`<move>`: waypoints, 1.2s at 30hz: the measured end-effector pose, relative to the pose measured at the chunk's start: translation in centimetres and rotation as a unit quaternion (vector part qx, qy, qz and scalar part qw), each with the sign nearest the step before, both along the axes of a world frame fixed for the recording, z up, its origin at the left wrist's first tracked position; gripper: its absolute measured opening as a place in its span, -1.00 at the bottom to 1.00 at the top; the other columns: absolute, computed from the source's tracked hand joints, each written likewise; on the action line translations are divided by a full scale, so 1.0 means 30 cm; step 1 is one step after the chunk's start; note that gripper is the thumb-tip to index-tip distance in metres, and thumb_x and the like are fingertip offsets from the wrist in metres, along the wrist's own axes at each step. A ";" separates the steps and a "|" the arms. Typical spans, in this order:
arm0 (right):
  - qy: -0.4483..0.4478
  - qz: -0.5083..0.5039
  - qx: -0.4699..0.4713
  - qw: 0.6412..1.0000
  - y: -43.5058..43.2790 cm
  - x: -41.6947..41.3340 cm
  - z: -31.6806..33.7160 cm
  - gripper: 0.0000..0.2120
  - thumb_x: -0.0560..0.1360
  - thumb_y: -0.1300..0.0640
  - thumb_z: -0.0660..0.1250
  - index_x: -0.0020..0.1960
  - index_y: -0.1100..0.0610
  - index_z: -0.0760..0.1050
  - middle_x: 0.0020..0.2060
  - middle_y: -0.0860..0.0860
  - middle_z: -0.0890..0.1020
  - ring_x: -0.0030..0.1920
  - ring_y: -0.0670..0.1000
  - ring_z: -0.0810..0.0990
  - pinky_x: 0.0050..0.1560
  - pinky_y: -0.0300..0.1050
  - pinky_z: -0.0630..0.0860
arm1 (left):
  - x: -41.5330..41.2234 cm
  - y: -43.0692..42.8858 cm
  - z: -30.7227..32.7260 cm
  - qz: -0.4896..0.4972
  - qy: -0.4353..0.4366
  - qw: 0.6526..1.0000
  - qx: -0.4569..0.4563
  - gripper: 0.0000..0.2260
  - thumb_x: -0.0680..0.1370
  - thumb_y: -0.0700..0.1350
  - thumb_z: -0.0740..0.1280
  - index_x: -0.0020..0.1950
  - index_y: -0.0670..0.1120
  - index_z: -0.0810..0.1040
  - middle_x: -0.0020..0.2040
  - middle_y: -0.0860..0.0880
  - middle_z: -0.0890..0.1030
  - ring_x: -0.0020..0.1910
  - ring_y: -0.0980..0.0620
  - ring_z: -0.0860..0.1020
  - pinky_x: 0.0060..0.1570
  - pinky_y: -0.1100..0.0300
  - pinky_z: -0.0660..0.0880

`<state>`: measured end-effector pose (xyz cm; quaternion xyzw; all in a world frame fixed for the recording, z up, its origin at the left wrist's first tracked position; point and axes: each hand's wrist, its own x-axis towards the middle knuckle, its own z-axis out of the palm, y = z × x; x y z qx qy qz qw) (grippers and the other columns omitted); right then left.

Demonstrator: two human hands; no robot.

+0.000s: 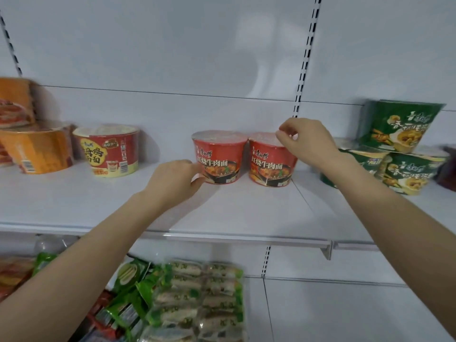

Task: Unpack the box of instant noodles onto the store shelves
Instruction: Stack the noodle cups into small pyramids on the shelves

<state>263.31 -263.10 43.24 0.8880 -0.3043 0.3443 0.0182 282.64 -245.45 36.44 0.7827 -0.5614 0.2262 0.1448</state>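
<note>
ITEM: left red bowl (219, 156) and right red bowl (271, 164), upright on shelf (222, 213), labels outward, just left of slotted upright (299, 95) | left hand (172, 178): fingers curled round left red bowl's base, probably squaring it | right hand (306, 141): fingers pinching right red bowl's rim, probably steadying | green bowls (399, 149): right of slotted upright

This is a shop. White metal shelves (148, 208) hang on slotted uprights (304, 62), with packaged noodles grouped by kind: red bowls (219, 156), green bowls (399, 124), orange bowls (37, 149). Below lie what seem to be green snack packets (197, 299).
</note>
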 end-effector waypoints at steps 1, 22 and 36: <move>0.005 -0.001 -0.001 1.000 -0.008 0.010 0.001 -0.70 0.54 -0.01 0.18 0.13 0.13 0.53 0.07 0.06 0.62 0.08 0.11 0.55 0.09 0.02 0.49 | 0.007 -0.016 0.010 0.002 0.000 1.000 -0.019 -0.73 0.58 -0.02 0.18 0.20 -0.10 0.51 0.08 -0.13 0.58 0.08 -0.15 0.53 -0.09 0.05 0.44; 0.133 -0.021 0.063 0.989 -0.026 0.072 -0.027 -0.68 0.52 0.04 0.28 0.23 0.13 0.51 0.18 0.12 0.58 0.17 0.14 0.53 0.12 0.02 0.48 | 0.111 -0.218 0.151 -0.103 -0.059 0.993 -0.024 -0.75 0.56 -0.07 0.26 0.17 -0.11 0.58 0.02 -0.19 0.55 0.05 -0.18 0.49 0.01 0.10 0.28; 0.042 0.026 0.106 0.993 -0.023 0.063 -0.073 -0.72 0.54 0.11 0.26 0.21 0.17 0.53 0.15 0.14 0.59 0.14 0.14 0.54 0.12 -0.04 0.49 | 0.116 -0.233 0.141 -0.176 0.030 0.983 -0.037 -0.75 0.54 -0.11 0.28 0.17 -0.14 0.60 0.08 -0.21 0.59 0.10 -0.20 0.49 0.05 0.03 0.41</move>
